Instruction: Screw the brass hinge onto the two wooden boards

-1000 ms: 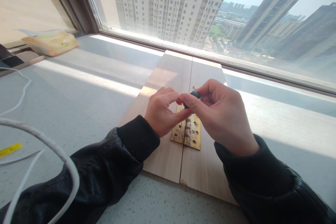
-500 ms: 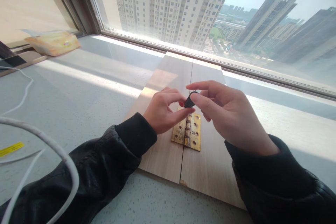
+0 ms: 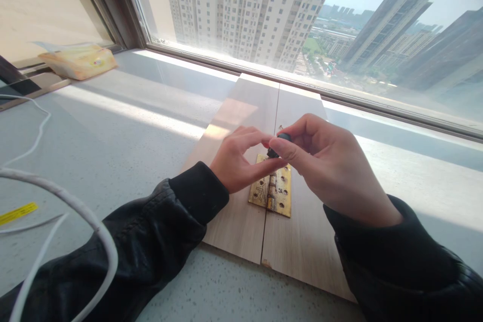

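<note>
A: Where do we have our hands, above the windowsill, towers beyond the glass?

B: Our right hand (image 3: 332, 171) pinches a small black knob-like tool (image 3: 279, 142) between thumb and forefinger, other fingers curled. Our left hand (image 3: 241, 161) closes its fingertips at the tool's lower end, just over the brass hinge (image 3: 272, 191); we cannot tell what it grips there.

A: And the hinge?

B: Flat across the seam of two pale wooden boards (image 3: 241, 221) on the grey sill (image 3: 113, 136), barrel along the gap. A white cable (image 3: 75, 211) curves at left; a yellow packet (image 3: 79, 60) lies far back by the window frame
</note>
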The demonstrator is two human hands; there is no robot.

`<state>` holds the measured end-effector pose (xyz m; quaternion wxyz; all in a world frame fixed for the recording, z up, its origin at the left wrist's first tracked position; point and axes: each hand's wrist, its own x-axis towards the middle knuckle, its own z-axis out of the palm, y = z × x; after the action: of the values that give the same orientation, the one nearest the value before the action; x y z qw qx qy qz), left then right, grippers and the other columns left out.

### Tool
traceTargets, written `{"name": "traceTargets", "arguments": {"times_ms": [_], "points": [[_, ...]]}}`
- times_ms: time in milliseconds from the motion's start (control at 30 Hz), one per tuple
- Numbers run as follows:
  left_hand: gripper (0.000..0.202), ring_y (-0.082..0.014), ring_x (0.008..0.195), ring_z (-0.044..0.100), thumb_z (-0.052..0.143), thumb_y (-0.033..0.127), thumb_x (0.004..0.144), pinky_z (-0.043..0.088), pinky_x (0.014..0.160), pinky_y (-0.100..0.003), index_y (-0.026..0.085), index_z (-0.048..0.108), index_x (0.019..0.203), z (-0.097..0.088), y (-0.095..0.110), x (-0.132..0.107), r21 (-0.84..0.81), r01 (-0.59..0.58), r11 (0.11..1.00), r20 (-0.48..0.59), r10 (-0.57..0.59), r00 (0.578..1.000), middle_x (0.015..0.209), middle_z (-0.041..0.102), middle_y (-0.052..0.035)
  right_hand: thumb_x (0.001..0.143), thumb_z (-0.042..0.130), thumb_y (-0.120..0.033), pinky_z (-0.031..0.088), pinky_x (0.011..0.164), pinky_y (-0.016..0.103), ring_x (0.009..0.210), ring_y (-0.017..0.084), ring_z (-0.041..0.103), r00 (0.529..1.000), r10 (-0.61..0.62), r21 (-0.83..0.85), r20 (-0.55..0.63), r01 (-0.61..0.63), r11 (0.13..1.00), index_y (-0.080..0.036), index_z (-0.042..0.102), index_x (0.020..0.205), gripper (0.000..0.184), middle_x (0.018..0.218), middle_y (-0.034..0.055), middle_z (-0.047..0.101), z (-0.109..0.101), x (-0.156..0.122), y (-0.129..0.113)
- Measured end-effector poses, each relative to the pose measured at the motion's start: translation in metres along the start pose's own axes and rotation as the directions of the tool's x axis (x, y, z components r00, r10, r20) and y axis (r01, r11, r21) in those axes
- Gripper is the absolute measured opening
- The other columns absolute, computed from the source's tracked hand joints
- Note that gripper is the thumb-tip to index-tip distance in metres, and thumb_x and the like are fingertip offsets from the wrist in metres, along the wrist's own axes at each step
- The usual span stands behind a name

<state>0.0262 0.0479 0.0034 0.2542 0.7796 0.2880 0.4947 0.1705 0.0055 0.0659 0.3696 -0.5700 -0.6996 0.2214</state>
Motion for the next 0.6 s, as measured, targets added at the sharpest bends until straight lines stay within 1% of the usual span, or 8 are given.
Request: {"name": "traceTargets", "arguments": {"times_ms": [67, 167, 233, 333, 400, 467, 533, 600], "points": [[0.020, -0.0135, 0.070, 0.052, 0.068, 0.034, 0.071, 0.043, 0.067, -0.029, 0.015, 0.063, 0.076, 0.0008, 0.0008, 0.0000, 0.032, 0.005, 0.999, -0.070, -0.003, 0.998, 0.072, 0.061, -0.0017, 0.076, 0.064, -0.039, 0.034, 0.045, 0.025, 0.053, 0.011, 0.047, 1.000, -0.008, -0.023, -0.012, 0.008, 1.000, -0.018, 0.055, 0.075, 0.023, 0.062, -0.0007, 0.055, 0.0017, -0.0003, -0.0008], [0.016, -0.0127, 0.068, 0.051, 0.070, 0.029, 0.069, 0.042, 0.065, -0.028, 0.015, 0.061, 0.068, 0.0002, 0.0003, 0.0004, 0.051, -0.019, 0.999, -0.082, 0.023, 0.996, 0.069, 0.060, -0.0006, 0.075, 0.064, -0.041, 0.032, 0.044, 0.025, 0.052, 0.010, 0.045, 0.999, -0.005, -0.055, -0.039, 0.003, 0.999, -0.018, 0.054, 0.073, 0.025, 0.060, -0.0013, 0.054, 0.0029, -0.0006, -0.0013], [0.014, -0.0125, 0.068, 0.051, 0.070, 0.026, 0.069, 0.042, 0.066, -0.028, 0.015, 0.061, 0.068, -0.0004, -0.0006, 0.0004, 0.053, -0.040, 0.998, -0.076, 0.044, 0.996, 0.068, 0.060, -0.0001, 0.077, 0.062, -0.041, 0.032, 0.045, 0.025, 0.052, 0.011, 0.046, 1.000, -0.005, -0.021, -0.005, 0.005, 1.000, -0.019, 0.057, 0.080, 0.023, 0.061, -0.0010, 0.055, 0.0029, -0.0006, -0.0010], [0.013, -0.0118, 0.067, 0.051, 0.069, 0.025, 0.070, 0.042, 0.066, -0.027, 0.016, 0.060, 0.067, -0.0008, -0.0012, 0.0003, 0.060, -0.069, 0.996, -0.084, 0.074, 0.994, 0.067, 0.059, 0.0007, 0.082, 0.057, -0.039, 0.035, 0.048, 0.026, 0.057, 0.012, 0.052, 0.996, -0.032, 0.059, 0.078, 0.027, 0.998, -0.020, 0.060, 0.093, 0.022, 0.068, 0.0004, 0.060, 0.0022, 0.0000, 0.0000], [0.013, -0.0115, 0.066, 0.050, 0.068, 0.025, 0.071, 0.042, 0.065, -0.027, 0.015, 0.060, 0.067, -0.0008, -0.0006, 0.0007, 0.069, -0.076, 0.995, -0.081, 0.081, 0.993, 0.065, 0.058, 0.0008, 0.083, 0.056, -0.038, 0.037, 0.050, 0.026, 0.060, 0.013, 0.053, 0.995, -0.049, 0.049, 0.087, 0.045, 0.998, -0.020, 0.062, 0.091, 0.021, 0.070, 0.0009, 0.061, 0.0017, 0.0004, 0.0006], [0.013, -0.0119, 0.066, 0.050, 0.066, 0.025, 0.072, 0.042, 0.064, -0.027, 0.015, 0.061, 0.067, -0.0010, 0.0006, 0.0016, 0.076, -0.077, 0.994, -0.066, 0.082, 0.994, 0.065, 0.058, 0.0000, 0.082, 0.057, -0.039, 0.037, 0.050, 0.027, 0.059, 0.013, 0.052, 0.996, -0.050, -0.006, 0.072, 0.050, 0.999, -0.019, 0.062, 0.086, 0.021, 0.069, 0.0009, 0.060, 0.0015, 0.0006, 0.0012], [0.012, -0.0127, 0.068, 0.051, 0.064, 0.025, 0.073, 0.043, 0.065, -0.028, 0.014, 0.062, 0.068, -0.0013, 0.0018, 0.0025, 0.075, -0.083, 0.994, -0.043, 0.086, 0.995, 0.066, 0.060, -0.0014, 0.080, 0.059, -0.040, 0.036, 0.049, 0.027, 0.056, 0.012, 0.050, 0.999, -0.042, -0.063, 0.026, 0.044, 0.997, -0.018, 0.061, 0.081, 0.022, 0.065, 0.0004, 0.059, 0.0020, 0.0004, 0.0019], [0.011, -0.0133, 0.069, 0.052, 0.063, 0.024, 0.074, 0.044, 0.066, -0.029, 0.014, 0.063, 0.069, -0.0013, 0.0024, 0.0029, 0.072, -0.092, 0.993, -0.027, 0.094, 0.995, 0.068, 0.062, -0.0026, 0.078, 0.060, -0.042, 0.034, 0.047, 0.027, 0.055, 0.012, 0.049, 0.999, -0.034, -0.076, -0.019, 0.032, 0.997, -0.018, 0.060, 0.078, 0.024, 0.064, 0.0006, 0.059, 0.0030, -0.0003, 0.0030]]}}
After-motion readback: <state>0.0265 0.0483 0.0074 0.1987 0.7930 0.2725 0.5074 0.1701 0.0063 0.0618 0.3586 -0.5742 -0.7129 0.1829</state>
